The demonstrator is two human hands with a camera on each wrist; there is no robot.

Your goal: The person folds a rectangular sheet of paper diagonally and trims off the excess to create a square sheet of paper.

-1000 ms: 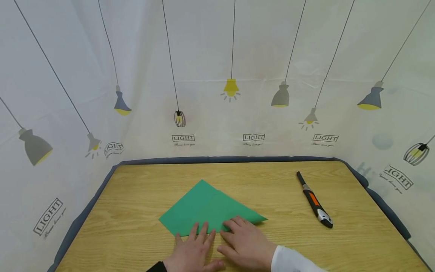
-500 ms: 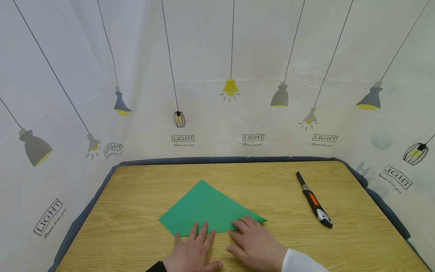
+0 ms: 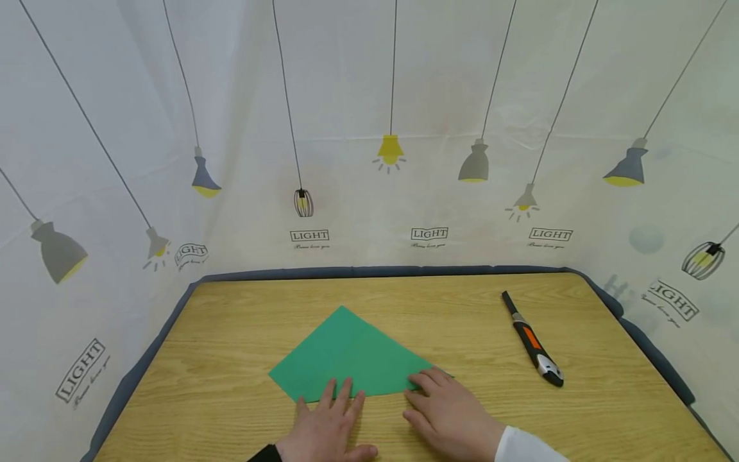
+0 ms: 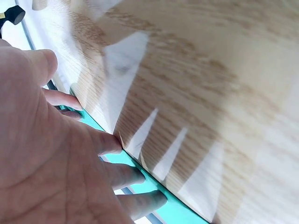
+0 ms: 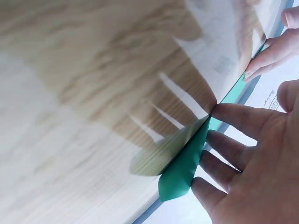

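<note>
A folded sheet of green paper lies on the wooden table in the head view, its long crease edge toward the person. With fingers spread straight, my left hand presses the near edge left of centre. My right hand rests its fingertips on the same edge near the right corner, which it mostly covers in the head view. In the right wrist view, that paper corner sticks out past the fingers and rises slightly off the tabletop. The left wrist view has the left fingers lying along the paper's edge.
A black knife-like tool with an orange inlay and silver end lies on the right of the wooden table. A dark blue rim borders the table, and behind it hangs a white cloth printed with lamps.
My right hand has slid rightward along the paper's near edge toward the right corner. The left hand stays pressed in the same place.
</note>
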